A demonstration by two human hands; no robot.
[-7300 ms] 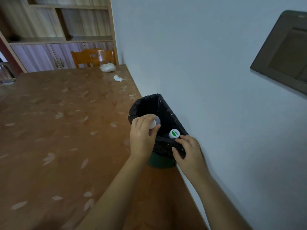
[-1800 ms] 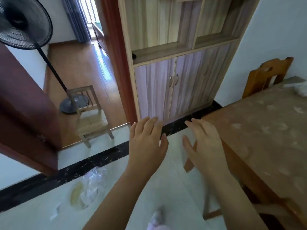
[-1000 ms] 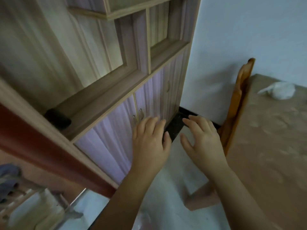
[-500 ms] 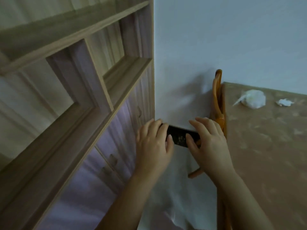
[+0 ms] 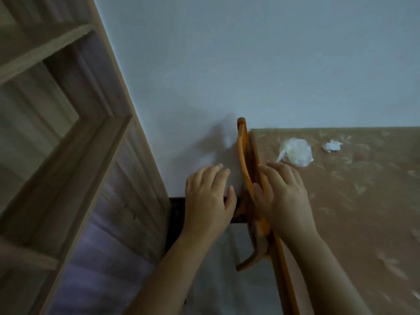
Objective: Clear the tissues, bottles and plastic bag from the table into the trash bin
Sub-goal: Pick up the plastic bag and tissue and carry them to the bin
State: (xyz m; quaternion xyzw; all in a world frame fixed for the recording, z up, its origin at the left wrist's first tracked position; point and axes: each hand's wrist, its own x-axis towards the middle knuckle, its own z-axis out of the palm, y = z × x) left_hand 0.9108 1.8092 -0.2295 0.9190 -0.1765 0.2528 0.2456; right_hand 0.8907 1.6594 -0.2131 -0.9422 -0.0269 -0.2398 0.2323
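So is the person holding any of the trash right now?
No, both the left hand and the right hand are open and empty, while the plastic bag and tissue lie on the table.

A crumpled plastic bag (image 5: 296, 152) and paper tissue (image 5: 332, 146) lie on the smooth, leaf-patterned table (image 5: 363, 201).

We see bare table (image 5: 354, 212) around the plastic bag (image 5: 296, 152) and tissue (image 5: 332, 146). The chair back (image 5: 244, 160) lines its near edge, the cabinet (image 5: 75, 155) crowding the left.
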